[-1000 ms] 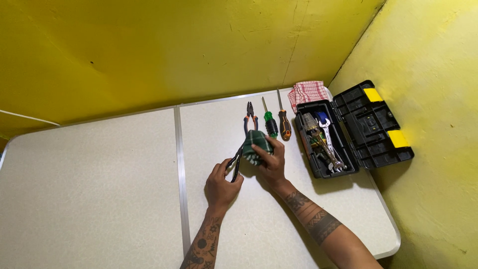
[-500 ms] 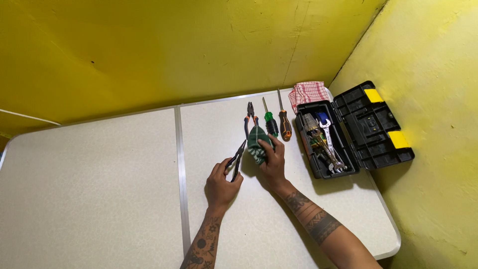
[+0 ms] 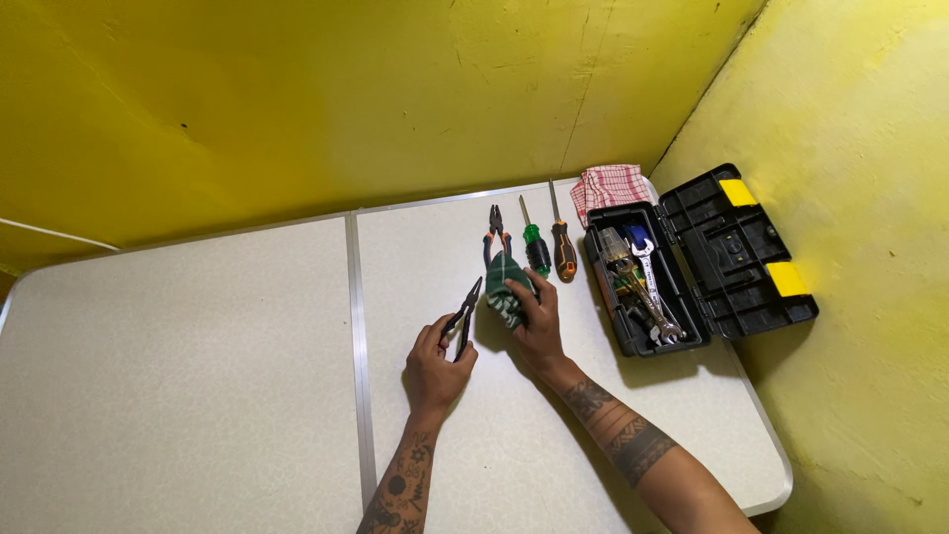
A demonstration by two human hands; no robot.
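Pliers point(image 3: 463, 318) in left hand point(image 3: 435, 368) | right hand point(image 3: 539, 321) palm-down on green cloth point(image 3: 504, 287)

You have no signs or screens in front of you, and no box or wrapper of goods either. The nearest thing to a package is the open black toolbox point(image 3: 717, 259) at the right end of the table, close against the yellow wall. Its tray half lies toward you and its lid is folded flat outward. On that lid sit two yellow rectangular patches point(image 3: 763, 235), one near the far edge and one near the close edge; they may be latches or labels, since the view is too small to tell.
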